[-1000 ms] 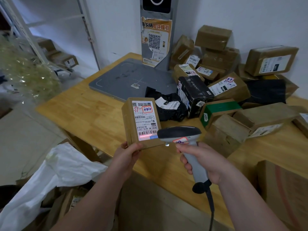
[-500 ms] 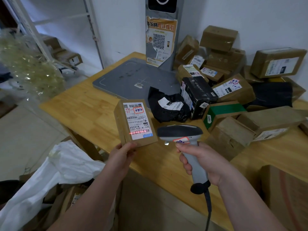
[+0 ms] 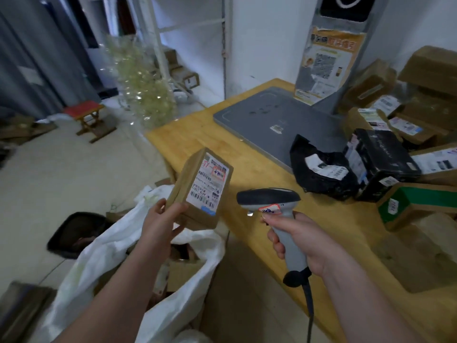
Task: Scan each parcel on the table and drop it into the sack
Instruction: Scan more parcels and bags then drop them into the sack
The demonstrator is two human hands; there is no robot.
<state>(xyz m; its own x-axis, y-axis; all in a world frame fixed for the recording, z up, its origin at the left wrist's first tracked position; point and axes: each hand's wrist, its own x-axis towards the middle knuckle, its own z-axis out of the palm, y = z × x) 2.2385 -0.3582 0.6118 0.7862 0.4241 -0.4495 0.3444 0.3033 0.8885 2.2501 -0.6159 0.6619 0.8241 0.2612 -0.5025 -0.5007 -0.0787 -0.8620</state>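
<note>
Pale floor (image 3: 49, 184) across the left of the frame, in soft, cool, even light. Grey curtain-like panels (image 3: 32, 58) at upper left; just below, a low wooden stool (image 3: 85, 110) with a red top. White wall (image 3: 267, 38) at top centre, fronted by a white metal shelf frame (image 3: 226, 45). Bundle of crinkled clear wrap (image 3: 146, 95) at centre left. Light wooden table (image 3: 195, 142) from centre to lower right. Black bin (image 3: 71, 231) at lower left.

Wooden table (image 3: 197, 142) under piled parcels (image 3: 380, 167)
</note>
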